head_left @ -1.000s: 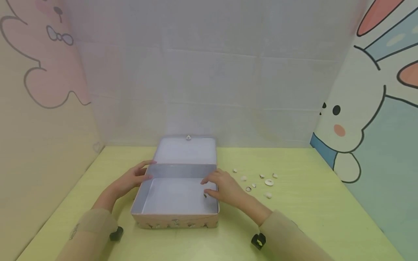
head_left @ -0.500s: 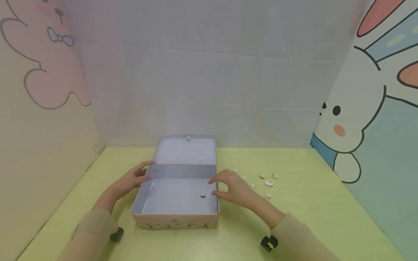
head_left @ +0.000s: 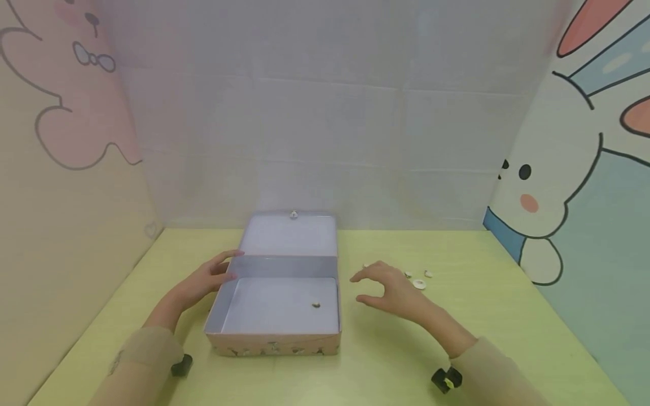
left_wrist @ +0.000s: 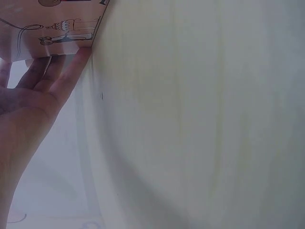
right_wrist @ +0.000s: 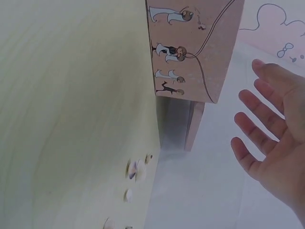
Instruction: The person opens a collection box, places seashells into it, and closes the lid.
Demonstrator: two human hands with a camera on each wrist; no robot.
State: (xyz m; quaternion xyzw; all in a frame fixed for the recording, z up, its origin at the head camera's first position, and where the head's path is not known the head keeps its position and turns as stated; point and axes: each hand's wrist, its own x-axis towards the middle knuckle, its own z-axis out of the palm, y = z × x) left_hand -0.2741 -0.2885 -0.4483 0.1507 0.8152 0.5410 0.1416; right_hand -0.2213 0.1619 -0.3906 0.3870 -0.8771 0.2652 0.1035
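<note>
A pink-sided tin box stands on the table with its lid tipped back. The small seashell lies inside, on the pale floor of the box towards the right. My left hand holds the box's left wall, thumb and a fingertip over the rim; in the left wrist view more fingers press its patterned outer side. My right hand hovers right of the box, thumb and fingers apart with nothing between them. Loose seashells lie beyond it, some hidden behind the hand.
The yellow table meets a pale cloth backdrop at the back. Side panels with a rabbit drawing and a pink cartoon figure flank it. The right wrist view shows several seashells on the table beside the box.
My right hand has let go of the small seashell inside the box and moved right, out over the table towards the other shells. The left hand has stayed in place.
</note>
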